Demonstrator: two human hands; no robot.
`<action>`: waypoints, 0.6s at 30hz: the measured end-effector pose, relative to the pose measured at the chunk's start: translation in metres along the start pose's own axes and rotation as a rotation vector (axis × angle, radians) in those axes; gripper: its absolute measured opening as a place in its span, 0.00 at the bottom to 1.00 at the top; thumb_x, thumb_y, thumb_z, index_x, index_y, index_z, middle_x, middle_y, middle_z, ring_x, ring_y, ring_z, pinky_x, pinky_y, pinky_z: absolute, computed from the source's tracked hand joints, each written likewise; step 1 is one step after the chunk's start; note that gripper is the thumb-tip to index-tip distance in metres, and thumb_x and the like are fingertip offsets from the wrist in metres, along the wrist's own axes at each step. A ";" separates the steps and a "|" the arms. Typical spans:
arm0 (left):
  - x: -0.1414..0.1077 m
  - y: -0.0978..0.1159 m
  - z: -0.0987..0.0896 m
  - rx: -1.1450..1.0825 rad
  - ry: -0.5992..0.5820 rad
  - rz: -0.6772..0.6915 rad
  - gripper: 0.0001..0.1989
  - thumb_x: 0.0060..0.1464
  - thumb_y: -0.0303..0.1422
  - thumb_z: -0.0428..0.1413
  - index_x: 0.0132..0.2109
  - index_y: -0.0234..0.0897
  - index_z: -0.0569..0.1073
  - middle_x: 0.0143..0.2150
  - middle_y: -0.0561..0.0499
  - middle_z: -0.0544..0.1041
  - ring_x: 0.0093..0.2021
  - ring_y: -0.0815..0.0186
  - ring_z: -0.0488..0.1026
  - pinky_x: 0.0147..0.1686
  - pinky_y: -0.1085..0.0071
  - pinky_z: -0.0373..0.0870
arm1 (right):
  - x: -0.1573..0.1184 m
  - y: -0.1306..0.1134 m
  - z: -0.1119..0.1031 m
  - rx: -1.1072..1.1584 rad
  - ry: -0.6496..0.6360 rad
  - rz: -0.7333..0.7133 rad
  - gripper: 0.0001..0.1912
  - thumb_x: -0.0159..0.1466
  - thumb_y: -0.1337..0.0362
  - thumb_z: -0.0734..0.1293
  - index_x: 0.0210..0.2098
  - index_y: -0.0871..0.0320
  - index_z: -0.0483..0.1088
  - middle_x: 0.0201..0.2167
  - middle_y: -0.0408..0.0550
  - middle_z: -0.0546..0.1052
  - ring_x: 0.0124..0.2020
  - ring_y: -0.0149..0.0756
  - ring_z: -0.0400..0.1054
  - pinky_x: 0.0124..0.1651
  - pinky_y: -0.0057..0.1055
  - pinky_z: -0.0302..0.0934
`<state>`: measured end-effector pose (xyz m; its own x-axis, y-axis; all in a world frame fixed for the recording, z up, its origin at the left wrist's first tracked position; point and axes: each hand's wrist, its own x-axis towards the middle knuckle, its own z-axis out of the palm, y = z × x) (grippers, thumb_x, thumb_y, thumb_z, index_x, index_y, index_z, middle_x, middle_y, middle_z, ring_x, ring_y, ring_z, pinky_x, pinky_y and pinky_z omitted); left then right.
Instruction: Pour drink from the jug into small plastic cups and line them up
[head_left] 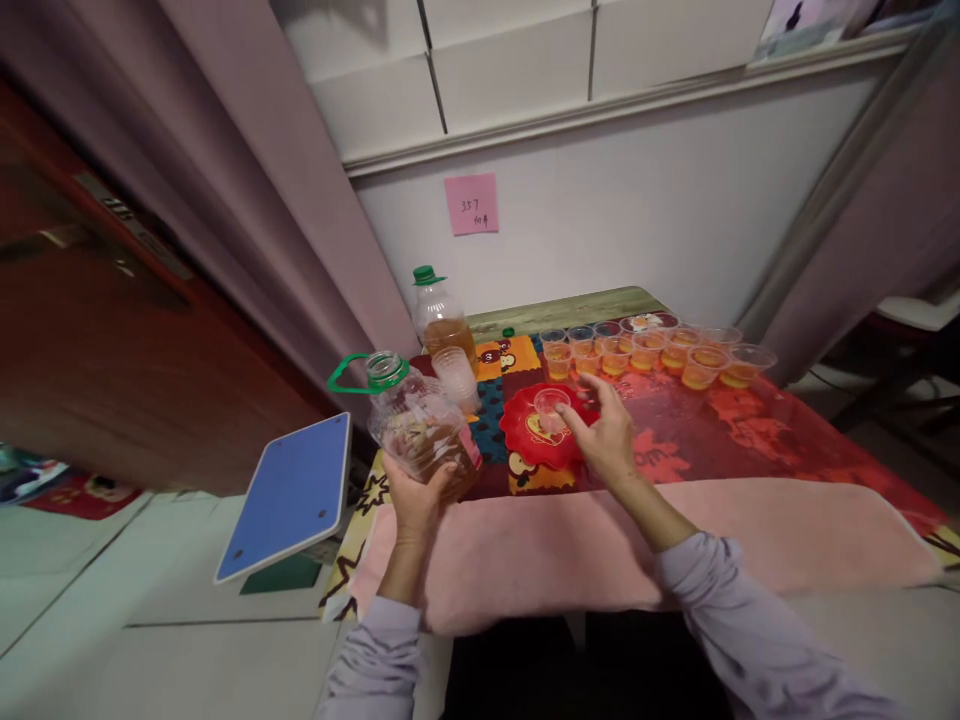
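My left hand (pixel 415 498) is wrapped round the lower part of a large clear plastic jug (pixel 420 420) with amber liquid inside. The jug tilts slightly, its mouth is uncapped, and its green handle sticks out to the left. Over a red scalloped plate (pixel 516 438), my right hand (pixel 611 435) is spread, thumb and fingers apart. A small clear plastic cup (pixel 552 402) stands on that plate, close to my thumb; whether they touch, I cannot tell. Just right of the jug is a stack of clear cups (pixel 455 377).
Several cups of amber drink (pixel 646 350) stand close together at the back right. Behind the jug is a second, green-capped jug (pixel 442 320). A loose green cap (pixel 508 331) lies near the back. Pink cloth (pixel 540 555) covers the front edge; a blue board (pixel 289 495) stands left.
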<state>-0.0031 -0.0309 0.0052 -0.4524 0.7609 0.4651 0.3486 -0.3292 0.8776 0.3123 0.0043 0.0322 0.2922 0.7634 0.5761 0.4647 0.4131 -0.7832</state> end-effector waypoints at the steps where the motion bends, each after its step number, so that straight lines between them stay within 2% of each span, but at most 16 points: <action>1: 0.003 0.003 0.000 0.003 0.011 0.001 0.52 0.38 0.51 0.78 0.66 0.43 0.66 0.61 0.38 0.79 0.60 0.48 0.81 0.62 0.48 0.77 | -0.010 -0.011 0.011 0.097 0.017 0.040 0.28 0.70 0.49 0.74 0.64 0.55 0.73 0.53 0.59 0.83 0.48 0.49 0.81 0.54 0.50 0.79; 3: 0.008 0.008 0.000 0.010 0.027 0.001 0.52 0.36 0.49 0.79 0.66 0.43 0.66 0.60 0.39 0.78 0.60 0.48 0.81 0.63 0.48 0.76 | -0.035 -0.032 0.039 0.278 -0.057 0.093 0.22 0.72 0.50 0.71 0.61 0.54 0.75 0.50 0.56 0.84 0.44 0.44 0.81 0.48 0.43 0.80; 5: 0.012 0.012 0.000 0.015 0.033 -0.003 0.52 0.35 0.49 0.79 0.64 0.42 0.67 0.58 0.40 0.79 0.59 0.49 0.81 0.63 0.49 0.76 | -0.058 -0.051 0.069 0.344 -0.200 0.115 0.21 0.72 0.51 0.71 0.60 0.54 0.76 0.51 0.57 0.84 0.46 0.45 0.82 0.47 0.42 0.80; 7: 0.013 0.014 0.000 0.019 0.035 -0.011 0.51 0.35 0.51 0.79 0.63 0.42 0.68 0.57 0.41 0.79 0.57 0.50 0.82 0.62 0.50 0.77 | -0.076 -0.061 0.094 0.349 -0.316 0.101 0.27 0.71 0.50 0.72 0.66 0.54 0.73 0.58 0.60 0.83 0.54 0.50 0.81 0.56 0.48 0.79; 9: 0.012 0.016 0.000 0.023 0.036 -0.021 0.50 0.36 0.51 0.79 0.63 0.42 0.68 0.57 0.41 0.80 0.57 0.50 0.82 0.61 0.50 0.78 | -0.086 -0.064 0.112 0.353 -0.384 0.075 0.34 0.70 0.50 0.73 0.71 0.55 0.69 0.66 0.63 0.79 0.64 0.55 0.77 0.66 0.54 0.73; 11: 0.011 0.018 0.000 0.029 0.037 -0.030 0.50 0.37 0.53 0.79 0.63 0.42 0.68 0.58 0.40 0.80 0.57 0.51 0.82 0.61 0.51 0.78 | -0.089 -0.061 0.121 0.385 -0.413 0.077 0.37 0.71 0.48 0.72 0.74 0.55 0.67 0.70 0.63 0.76 0.71 0.56 0.72 0.73 0.55 0.67; 14: 0.011 0.022 0.000 0.046 0.033 -0.042 0.48 0.36 0.54 0.78 0.60 0.41 0.71 0.56 0.41 0.82 0.55 0.51 0.83 0.59 0.52 0.79 | -0.087 -0.055 0.124 0.463 -0.443 0.162 0.37 0.71 0.47 0.72 0.74 0.54 0.67 0.72 0.62 0.74 0.73 0.56 0.69 0.76 0.55 0.62; 18: 0.013 0.037 -0.006 0.110 0.020 -0.050 0.46 0.34 0.52 0.79 0.58 0.40 0.73 0.52 0.43 0.83 0.52 0.50 0.84 0.57 0.50 0.80 | -0.088 -0.055 0.117 0.654 -0.529 0.320 0.44 0.63 0.44 0.79 0.73 0.52 0.68 0.73 0.62 0.72 0.75 0.61 0.65 0.79 0.59 0.56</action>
<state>-0.0004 -0.0366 0.0446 -0.4869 0.7634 0.4245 0.4128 -0.2272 0.8820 0.1626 -0.0277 -0.0029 -0.1721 0.9525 0.2513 -0.1882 0.2186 -0.9575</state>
